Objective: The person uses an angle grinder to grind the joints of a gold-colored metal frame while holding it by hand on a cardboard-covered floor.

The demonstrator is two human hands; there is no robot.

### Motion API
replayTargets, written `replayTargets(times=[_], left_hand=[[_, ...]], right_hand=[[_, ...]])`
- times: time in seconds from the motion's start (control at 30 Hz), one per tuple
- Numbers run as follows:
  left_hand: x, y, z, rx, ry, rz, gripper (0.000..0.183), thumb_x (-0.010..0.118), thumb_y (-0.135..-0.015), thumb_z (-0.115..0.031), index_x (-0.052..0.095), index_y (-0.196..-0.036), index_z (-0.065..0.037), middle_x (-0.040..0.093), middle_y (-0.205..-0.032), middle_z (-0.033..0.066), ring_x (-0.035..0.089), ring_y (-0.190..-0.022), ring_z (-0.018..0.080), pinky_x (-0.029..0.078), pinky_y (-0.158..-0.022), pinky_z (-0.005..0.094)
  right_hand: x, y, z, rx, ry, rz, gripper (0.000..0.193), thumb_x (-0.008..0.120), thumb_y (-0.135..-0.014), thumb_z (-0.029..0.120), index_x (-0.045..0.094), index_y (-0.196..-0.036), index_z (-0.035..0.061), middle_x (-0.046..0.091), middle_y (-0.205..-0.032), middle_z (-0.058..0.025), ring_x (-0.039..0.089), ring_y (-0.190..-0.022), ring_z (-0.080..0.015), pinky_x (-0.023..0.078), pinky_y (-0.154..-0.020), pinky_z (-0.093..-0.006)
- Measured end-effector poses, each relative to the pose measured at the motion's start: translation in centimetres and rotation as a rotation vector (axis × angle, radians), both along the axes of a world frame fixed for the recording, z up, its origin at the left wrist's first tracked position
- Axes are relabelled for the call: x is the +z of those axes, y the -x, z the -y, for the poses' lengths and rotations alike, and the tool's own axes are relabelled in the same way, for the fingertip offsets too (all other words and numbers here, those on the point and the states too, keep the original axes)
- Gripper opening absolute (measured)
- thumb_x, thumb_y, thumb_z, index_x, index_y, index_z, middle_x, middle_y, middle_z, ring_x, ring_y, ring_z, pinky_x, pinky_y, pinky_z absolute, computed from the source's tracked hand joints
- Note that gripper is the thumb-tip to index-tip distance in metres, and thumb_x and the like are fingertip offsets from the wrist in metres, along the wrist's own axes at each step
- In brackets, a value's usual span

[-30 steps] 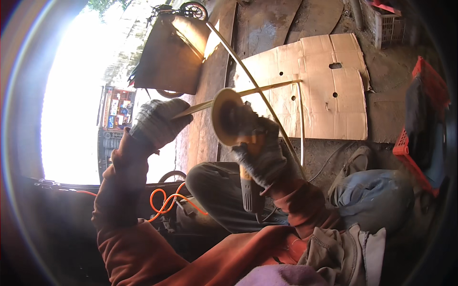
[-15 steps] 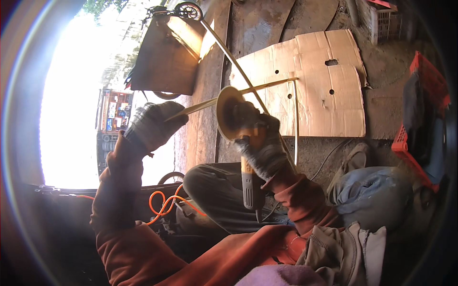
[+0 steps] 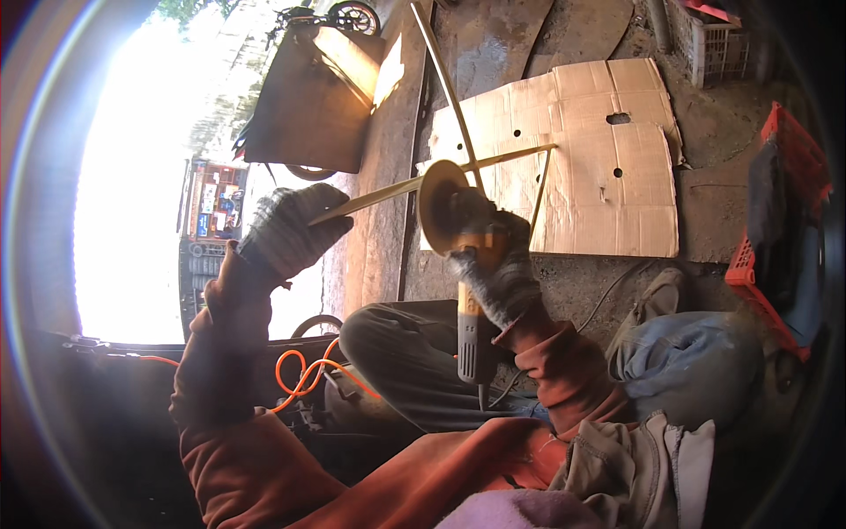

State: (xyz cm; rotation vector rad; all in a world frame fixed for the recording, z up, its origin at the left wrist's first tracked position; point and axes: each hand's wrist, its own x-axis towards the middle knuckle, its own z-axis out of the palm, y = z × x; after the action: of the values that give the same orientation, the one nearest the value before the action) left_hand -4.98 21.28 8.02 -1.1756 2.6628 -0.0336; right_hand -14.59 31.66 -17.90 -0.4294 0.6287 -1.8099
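A thin metal frame (image 3: 522, 155) of joined narrow bars is held up in front of me. My left hand (image 3: 295, 225), in a grey striped work glove, is closed around the frame's left end. An angle grinder (image 3: 470, 326) with a yellow and grey body is gripped in my gloved right hand (image 3: 500, 282), its cord trailing from the bottom. Its round disc (image 3: 439, 207) stands at the frame's bar, just right of my left hand. The disc overlaps the bar, and I cannot tell whether they touch. One long bar slants up and away behind the grinder.
Flattened cardboard (image 3: 586, 212) lies on the floor ahead. A red crate (image 3: 749, 269) holding dark cloth stands at right, a pale crate (image 3: 716, 53) at far right. An orange hose (image 3: 304, 375) curls at lower left. A dark panel (image 3: 308, 101) and a motorbike wheel (image 3: 354, 18) are farther off.
The grinder and my right hand have shifted slightly right along the bar. The frame has turned, its long bar now steeper and its far end farther right. My left hand keeps its hold.
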Motion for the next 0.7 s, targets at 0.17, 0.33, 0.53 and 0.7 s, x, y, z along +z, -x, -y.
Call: replayTargets(times=[0.17, 0.33, 0.53, 0.7], left_hand=[[0.1, 1.0, 1.0, 0.011, 0.049, 0.148, 0.018, 0.073, -0.083, -0.016, 0.066, -0.096, -0.006, 0.067, -0.079, 0.0118, 0.065, -0.073, 0.0258, 0.053, -0.07, 0.0373], [-0.2, 0.9, 0.6, 0.052, 0.027, 0.136, 0.014, 0.07, -0.085, -0.014, 0.066, -0.097, -0.008, 0.066, -0.08, 0.0087, 0.066, -0.072, 0.0259, 0.052, -0.067, 0.0394], [-0.1, -1.0, 3.7, -0.663, 0.38, 0.524, 0.015, 0.064, -0.084, -0.01, 0.067, -0.098, -0.012, 0.065, -0.087, 0.0011, 0.065, -0.079, 0.0183, 0.053, -0.068, 0.0339], [-0.5, 0.2, 3.2, -0.723, 0.295, 0.482, 0.022, 0.059, -0.082, -0.008, 0.064, -0.103, -0.01, 0.064, -0.097, 0.0069, 0.064, -0.09, 0.0225, 0.053, -0.07, 0.0367]], right_hand=[[3.7, 0.5, -2.1, -0.156, 0.147, -0.45, 0.078, 0.068, -0.079, -0.007, 0.026, -0.14, 0.0164, 0.042, -0.143, -0.011, 0.05, -0.126, -0.0234, 0.043, -0.102, -0.0332], [1.2, 0.8, -1.4, -0.082, 0.068, -0.094, 0.072, 0.074, -0.077, 0.001, 0.031, -0.135, 0.0126, 0.047, -0.125, -0.0115, 0.053, -0.111, -0.0226, 0.05, -0.092, -0.036], [-2.6, 1.6, -0.4, -0.124, -0.211, -0.082, 0.083, 0.081, -0.072, 0.001, 0.029, -0.136, 0.0093, 0.05, -0.123, -0.0124, 0.056, -0.111, -0.0202, 0.054, -0.088, -0.034], [-1.3, 1.8, -0.4, -0.269, -0.015, -0.54, 0.073, 0.075, -0.078, 0.002, 0.031, -0.135, 0.0105, 0.05, -0.127, -0.0114, 0.055, -0.114, -0.0227, 0.052, -0.092, -0.036]])
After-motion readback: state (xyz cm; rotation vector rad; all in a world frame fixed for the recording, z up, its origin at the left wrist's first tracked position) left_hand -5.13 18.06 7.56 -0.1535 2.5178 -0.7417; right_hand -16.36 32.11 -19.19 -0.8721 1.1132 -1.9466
